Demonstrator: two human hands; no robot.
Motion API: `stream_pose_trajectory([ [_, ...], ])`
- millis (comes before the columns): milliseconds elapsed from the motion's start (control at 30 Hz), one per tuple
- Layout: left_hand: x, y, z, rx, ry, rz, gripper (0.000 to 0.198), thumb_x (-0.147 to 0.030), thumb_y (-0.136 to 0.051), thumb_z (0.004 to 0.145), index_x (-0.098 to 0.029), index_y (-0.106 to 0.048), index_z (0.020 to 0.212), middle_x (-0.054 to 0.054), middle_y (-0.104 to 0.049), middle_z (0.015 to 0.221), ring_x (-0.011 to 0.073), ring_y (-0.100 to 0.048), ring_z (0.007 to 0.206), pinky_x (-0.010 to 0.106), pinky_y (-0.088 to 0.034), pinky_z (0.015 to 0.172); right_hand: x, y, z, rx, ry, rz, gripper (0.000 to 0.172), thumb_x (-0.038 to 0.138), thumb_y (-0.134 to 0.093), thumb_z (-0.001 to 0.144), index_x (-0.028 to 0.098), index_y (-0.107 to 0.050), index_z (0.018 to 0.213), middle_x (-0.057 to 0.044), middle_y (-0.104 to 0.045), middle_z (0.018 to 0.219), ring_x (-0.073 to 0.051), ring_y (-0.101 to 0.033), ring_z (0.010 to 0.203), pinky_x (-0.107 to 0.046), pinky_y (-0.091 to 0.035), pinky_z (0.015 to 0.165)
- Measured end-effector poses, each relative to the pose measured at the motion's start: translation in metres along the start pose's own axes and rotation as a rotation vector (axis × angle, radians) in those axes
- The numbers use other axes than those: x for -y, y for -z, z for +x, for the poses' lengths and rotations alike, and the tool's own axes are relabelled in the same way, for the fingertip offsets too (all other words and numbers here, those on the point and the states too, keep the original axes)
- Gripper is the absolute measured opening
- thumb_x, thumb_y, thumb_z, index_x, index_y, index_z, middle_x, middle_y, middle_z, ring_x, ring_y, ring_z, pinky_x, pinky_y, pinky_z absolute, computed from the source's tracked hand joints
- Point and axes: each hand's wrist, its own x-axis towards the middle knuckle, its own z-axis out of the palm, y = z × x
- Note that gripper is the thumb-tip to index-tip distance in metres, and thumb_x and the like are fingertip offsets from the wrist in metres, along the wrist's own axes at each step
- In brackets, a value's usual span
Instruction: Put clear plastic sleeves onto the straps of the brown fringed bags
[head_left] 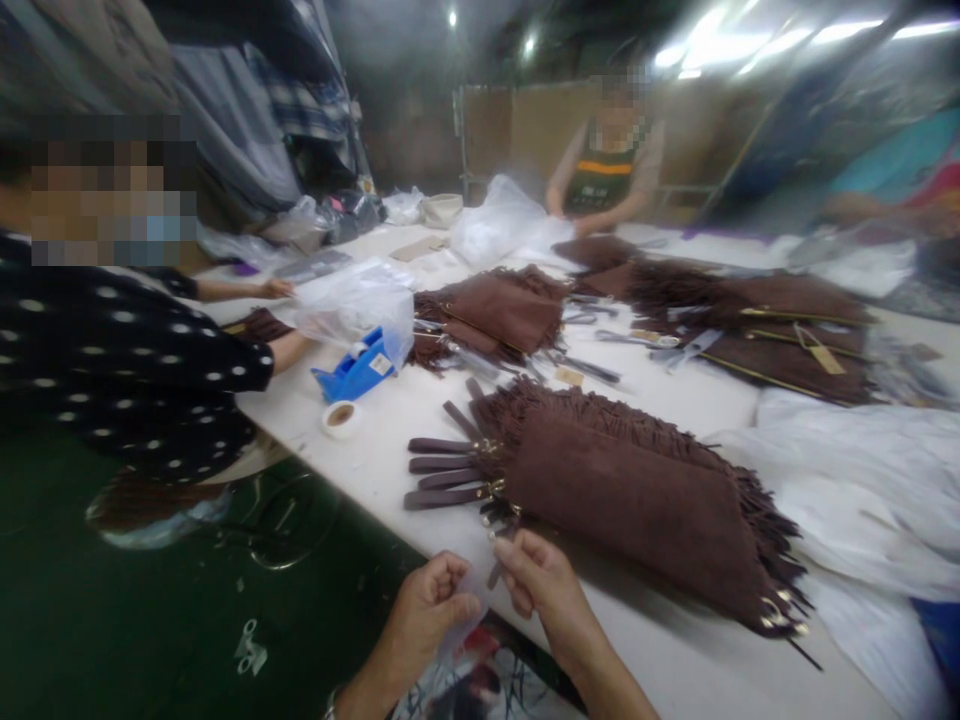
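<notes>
Your left hand and right hand are both pinched shut on a thin clear wrapper at the near table edge. The brown fringed bag lies just beyond your right hand, its long axis running away to the right, straps pointing left.
</notes>
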Motion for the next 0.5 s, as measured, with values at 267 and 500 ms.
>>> stream_pose_trajectory([
  [267,-0.004,-0.005,0.001,-0.015,0.055,-0.039,0.034,-0.039,-0.083,0.064,-0.013,-0.062,0.074,0.001,-0.064,0.065,0.0124,-0.055,0.057,0.022,-0.038,0.055,0.003,0.001,0.002,-0.049,0.013,0.065,0.044,0.052,-0.07,0.075,0.02,-0.042,0.062,0.009,-0.045,0.047,-0.003,-0.028,0.034,-0.018,-0.02,0.036],
  [500,0.001,0.008,0.002,-0.031,0.089,0.024,0.033,-0.04,-0.081,0.066,-0.013,-0.061,0.067,0.002,-0.064,0.061,0.0125,-0.053,0.055,0.022,-0.035,0.053,-0.001,0.003,-0.002,-0.068,0.019,0.125,0.043,0.05,-0.069,0.078,0.02,-0.041,0.064,0.009,-0.044,0.048,-0.002,-0.028,0.037,-0.018,-0.019,0.038],
])
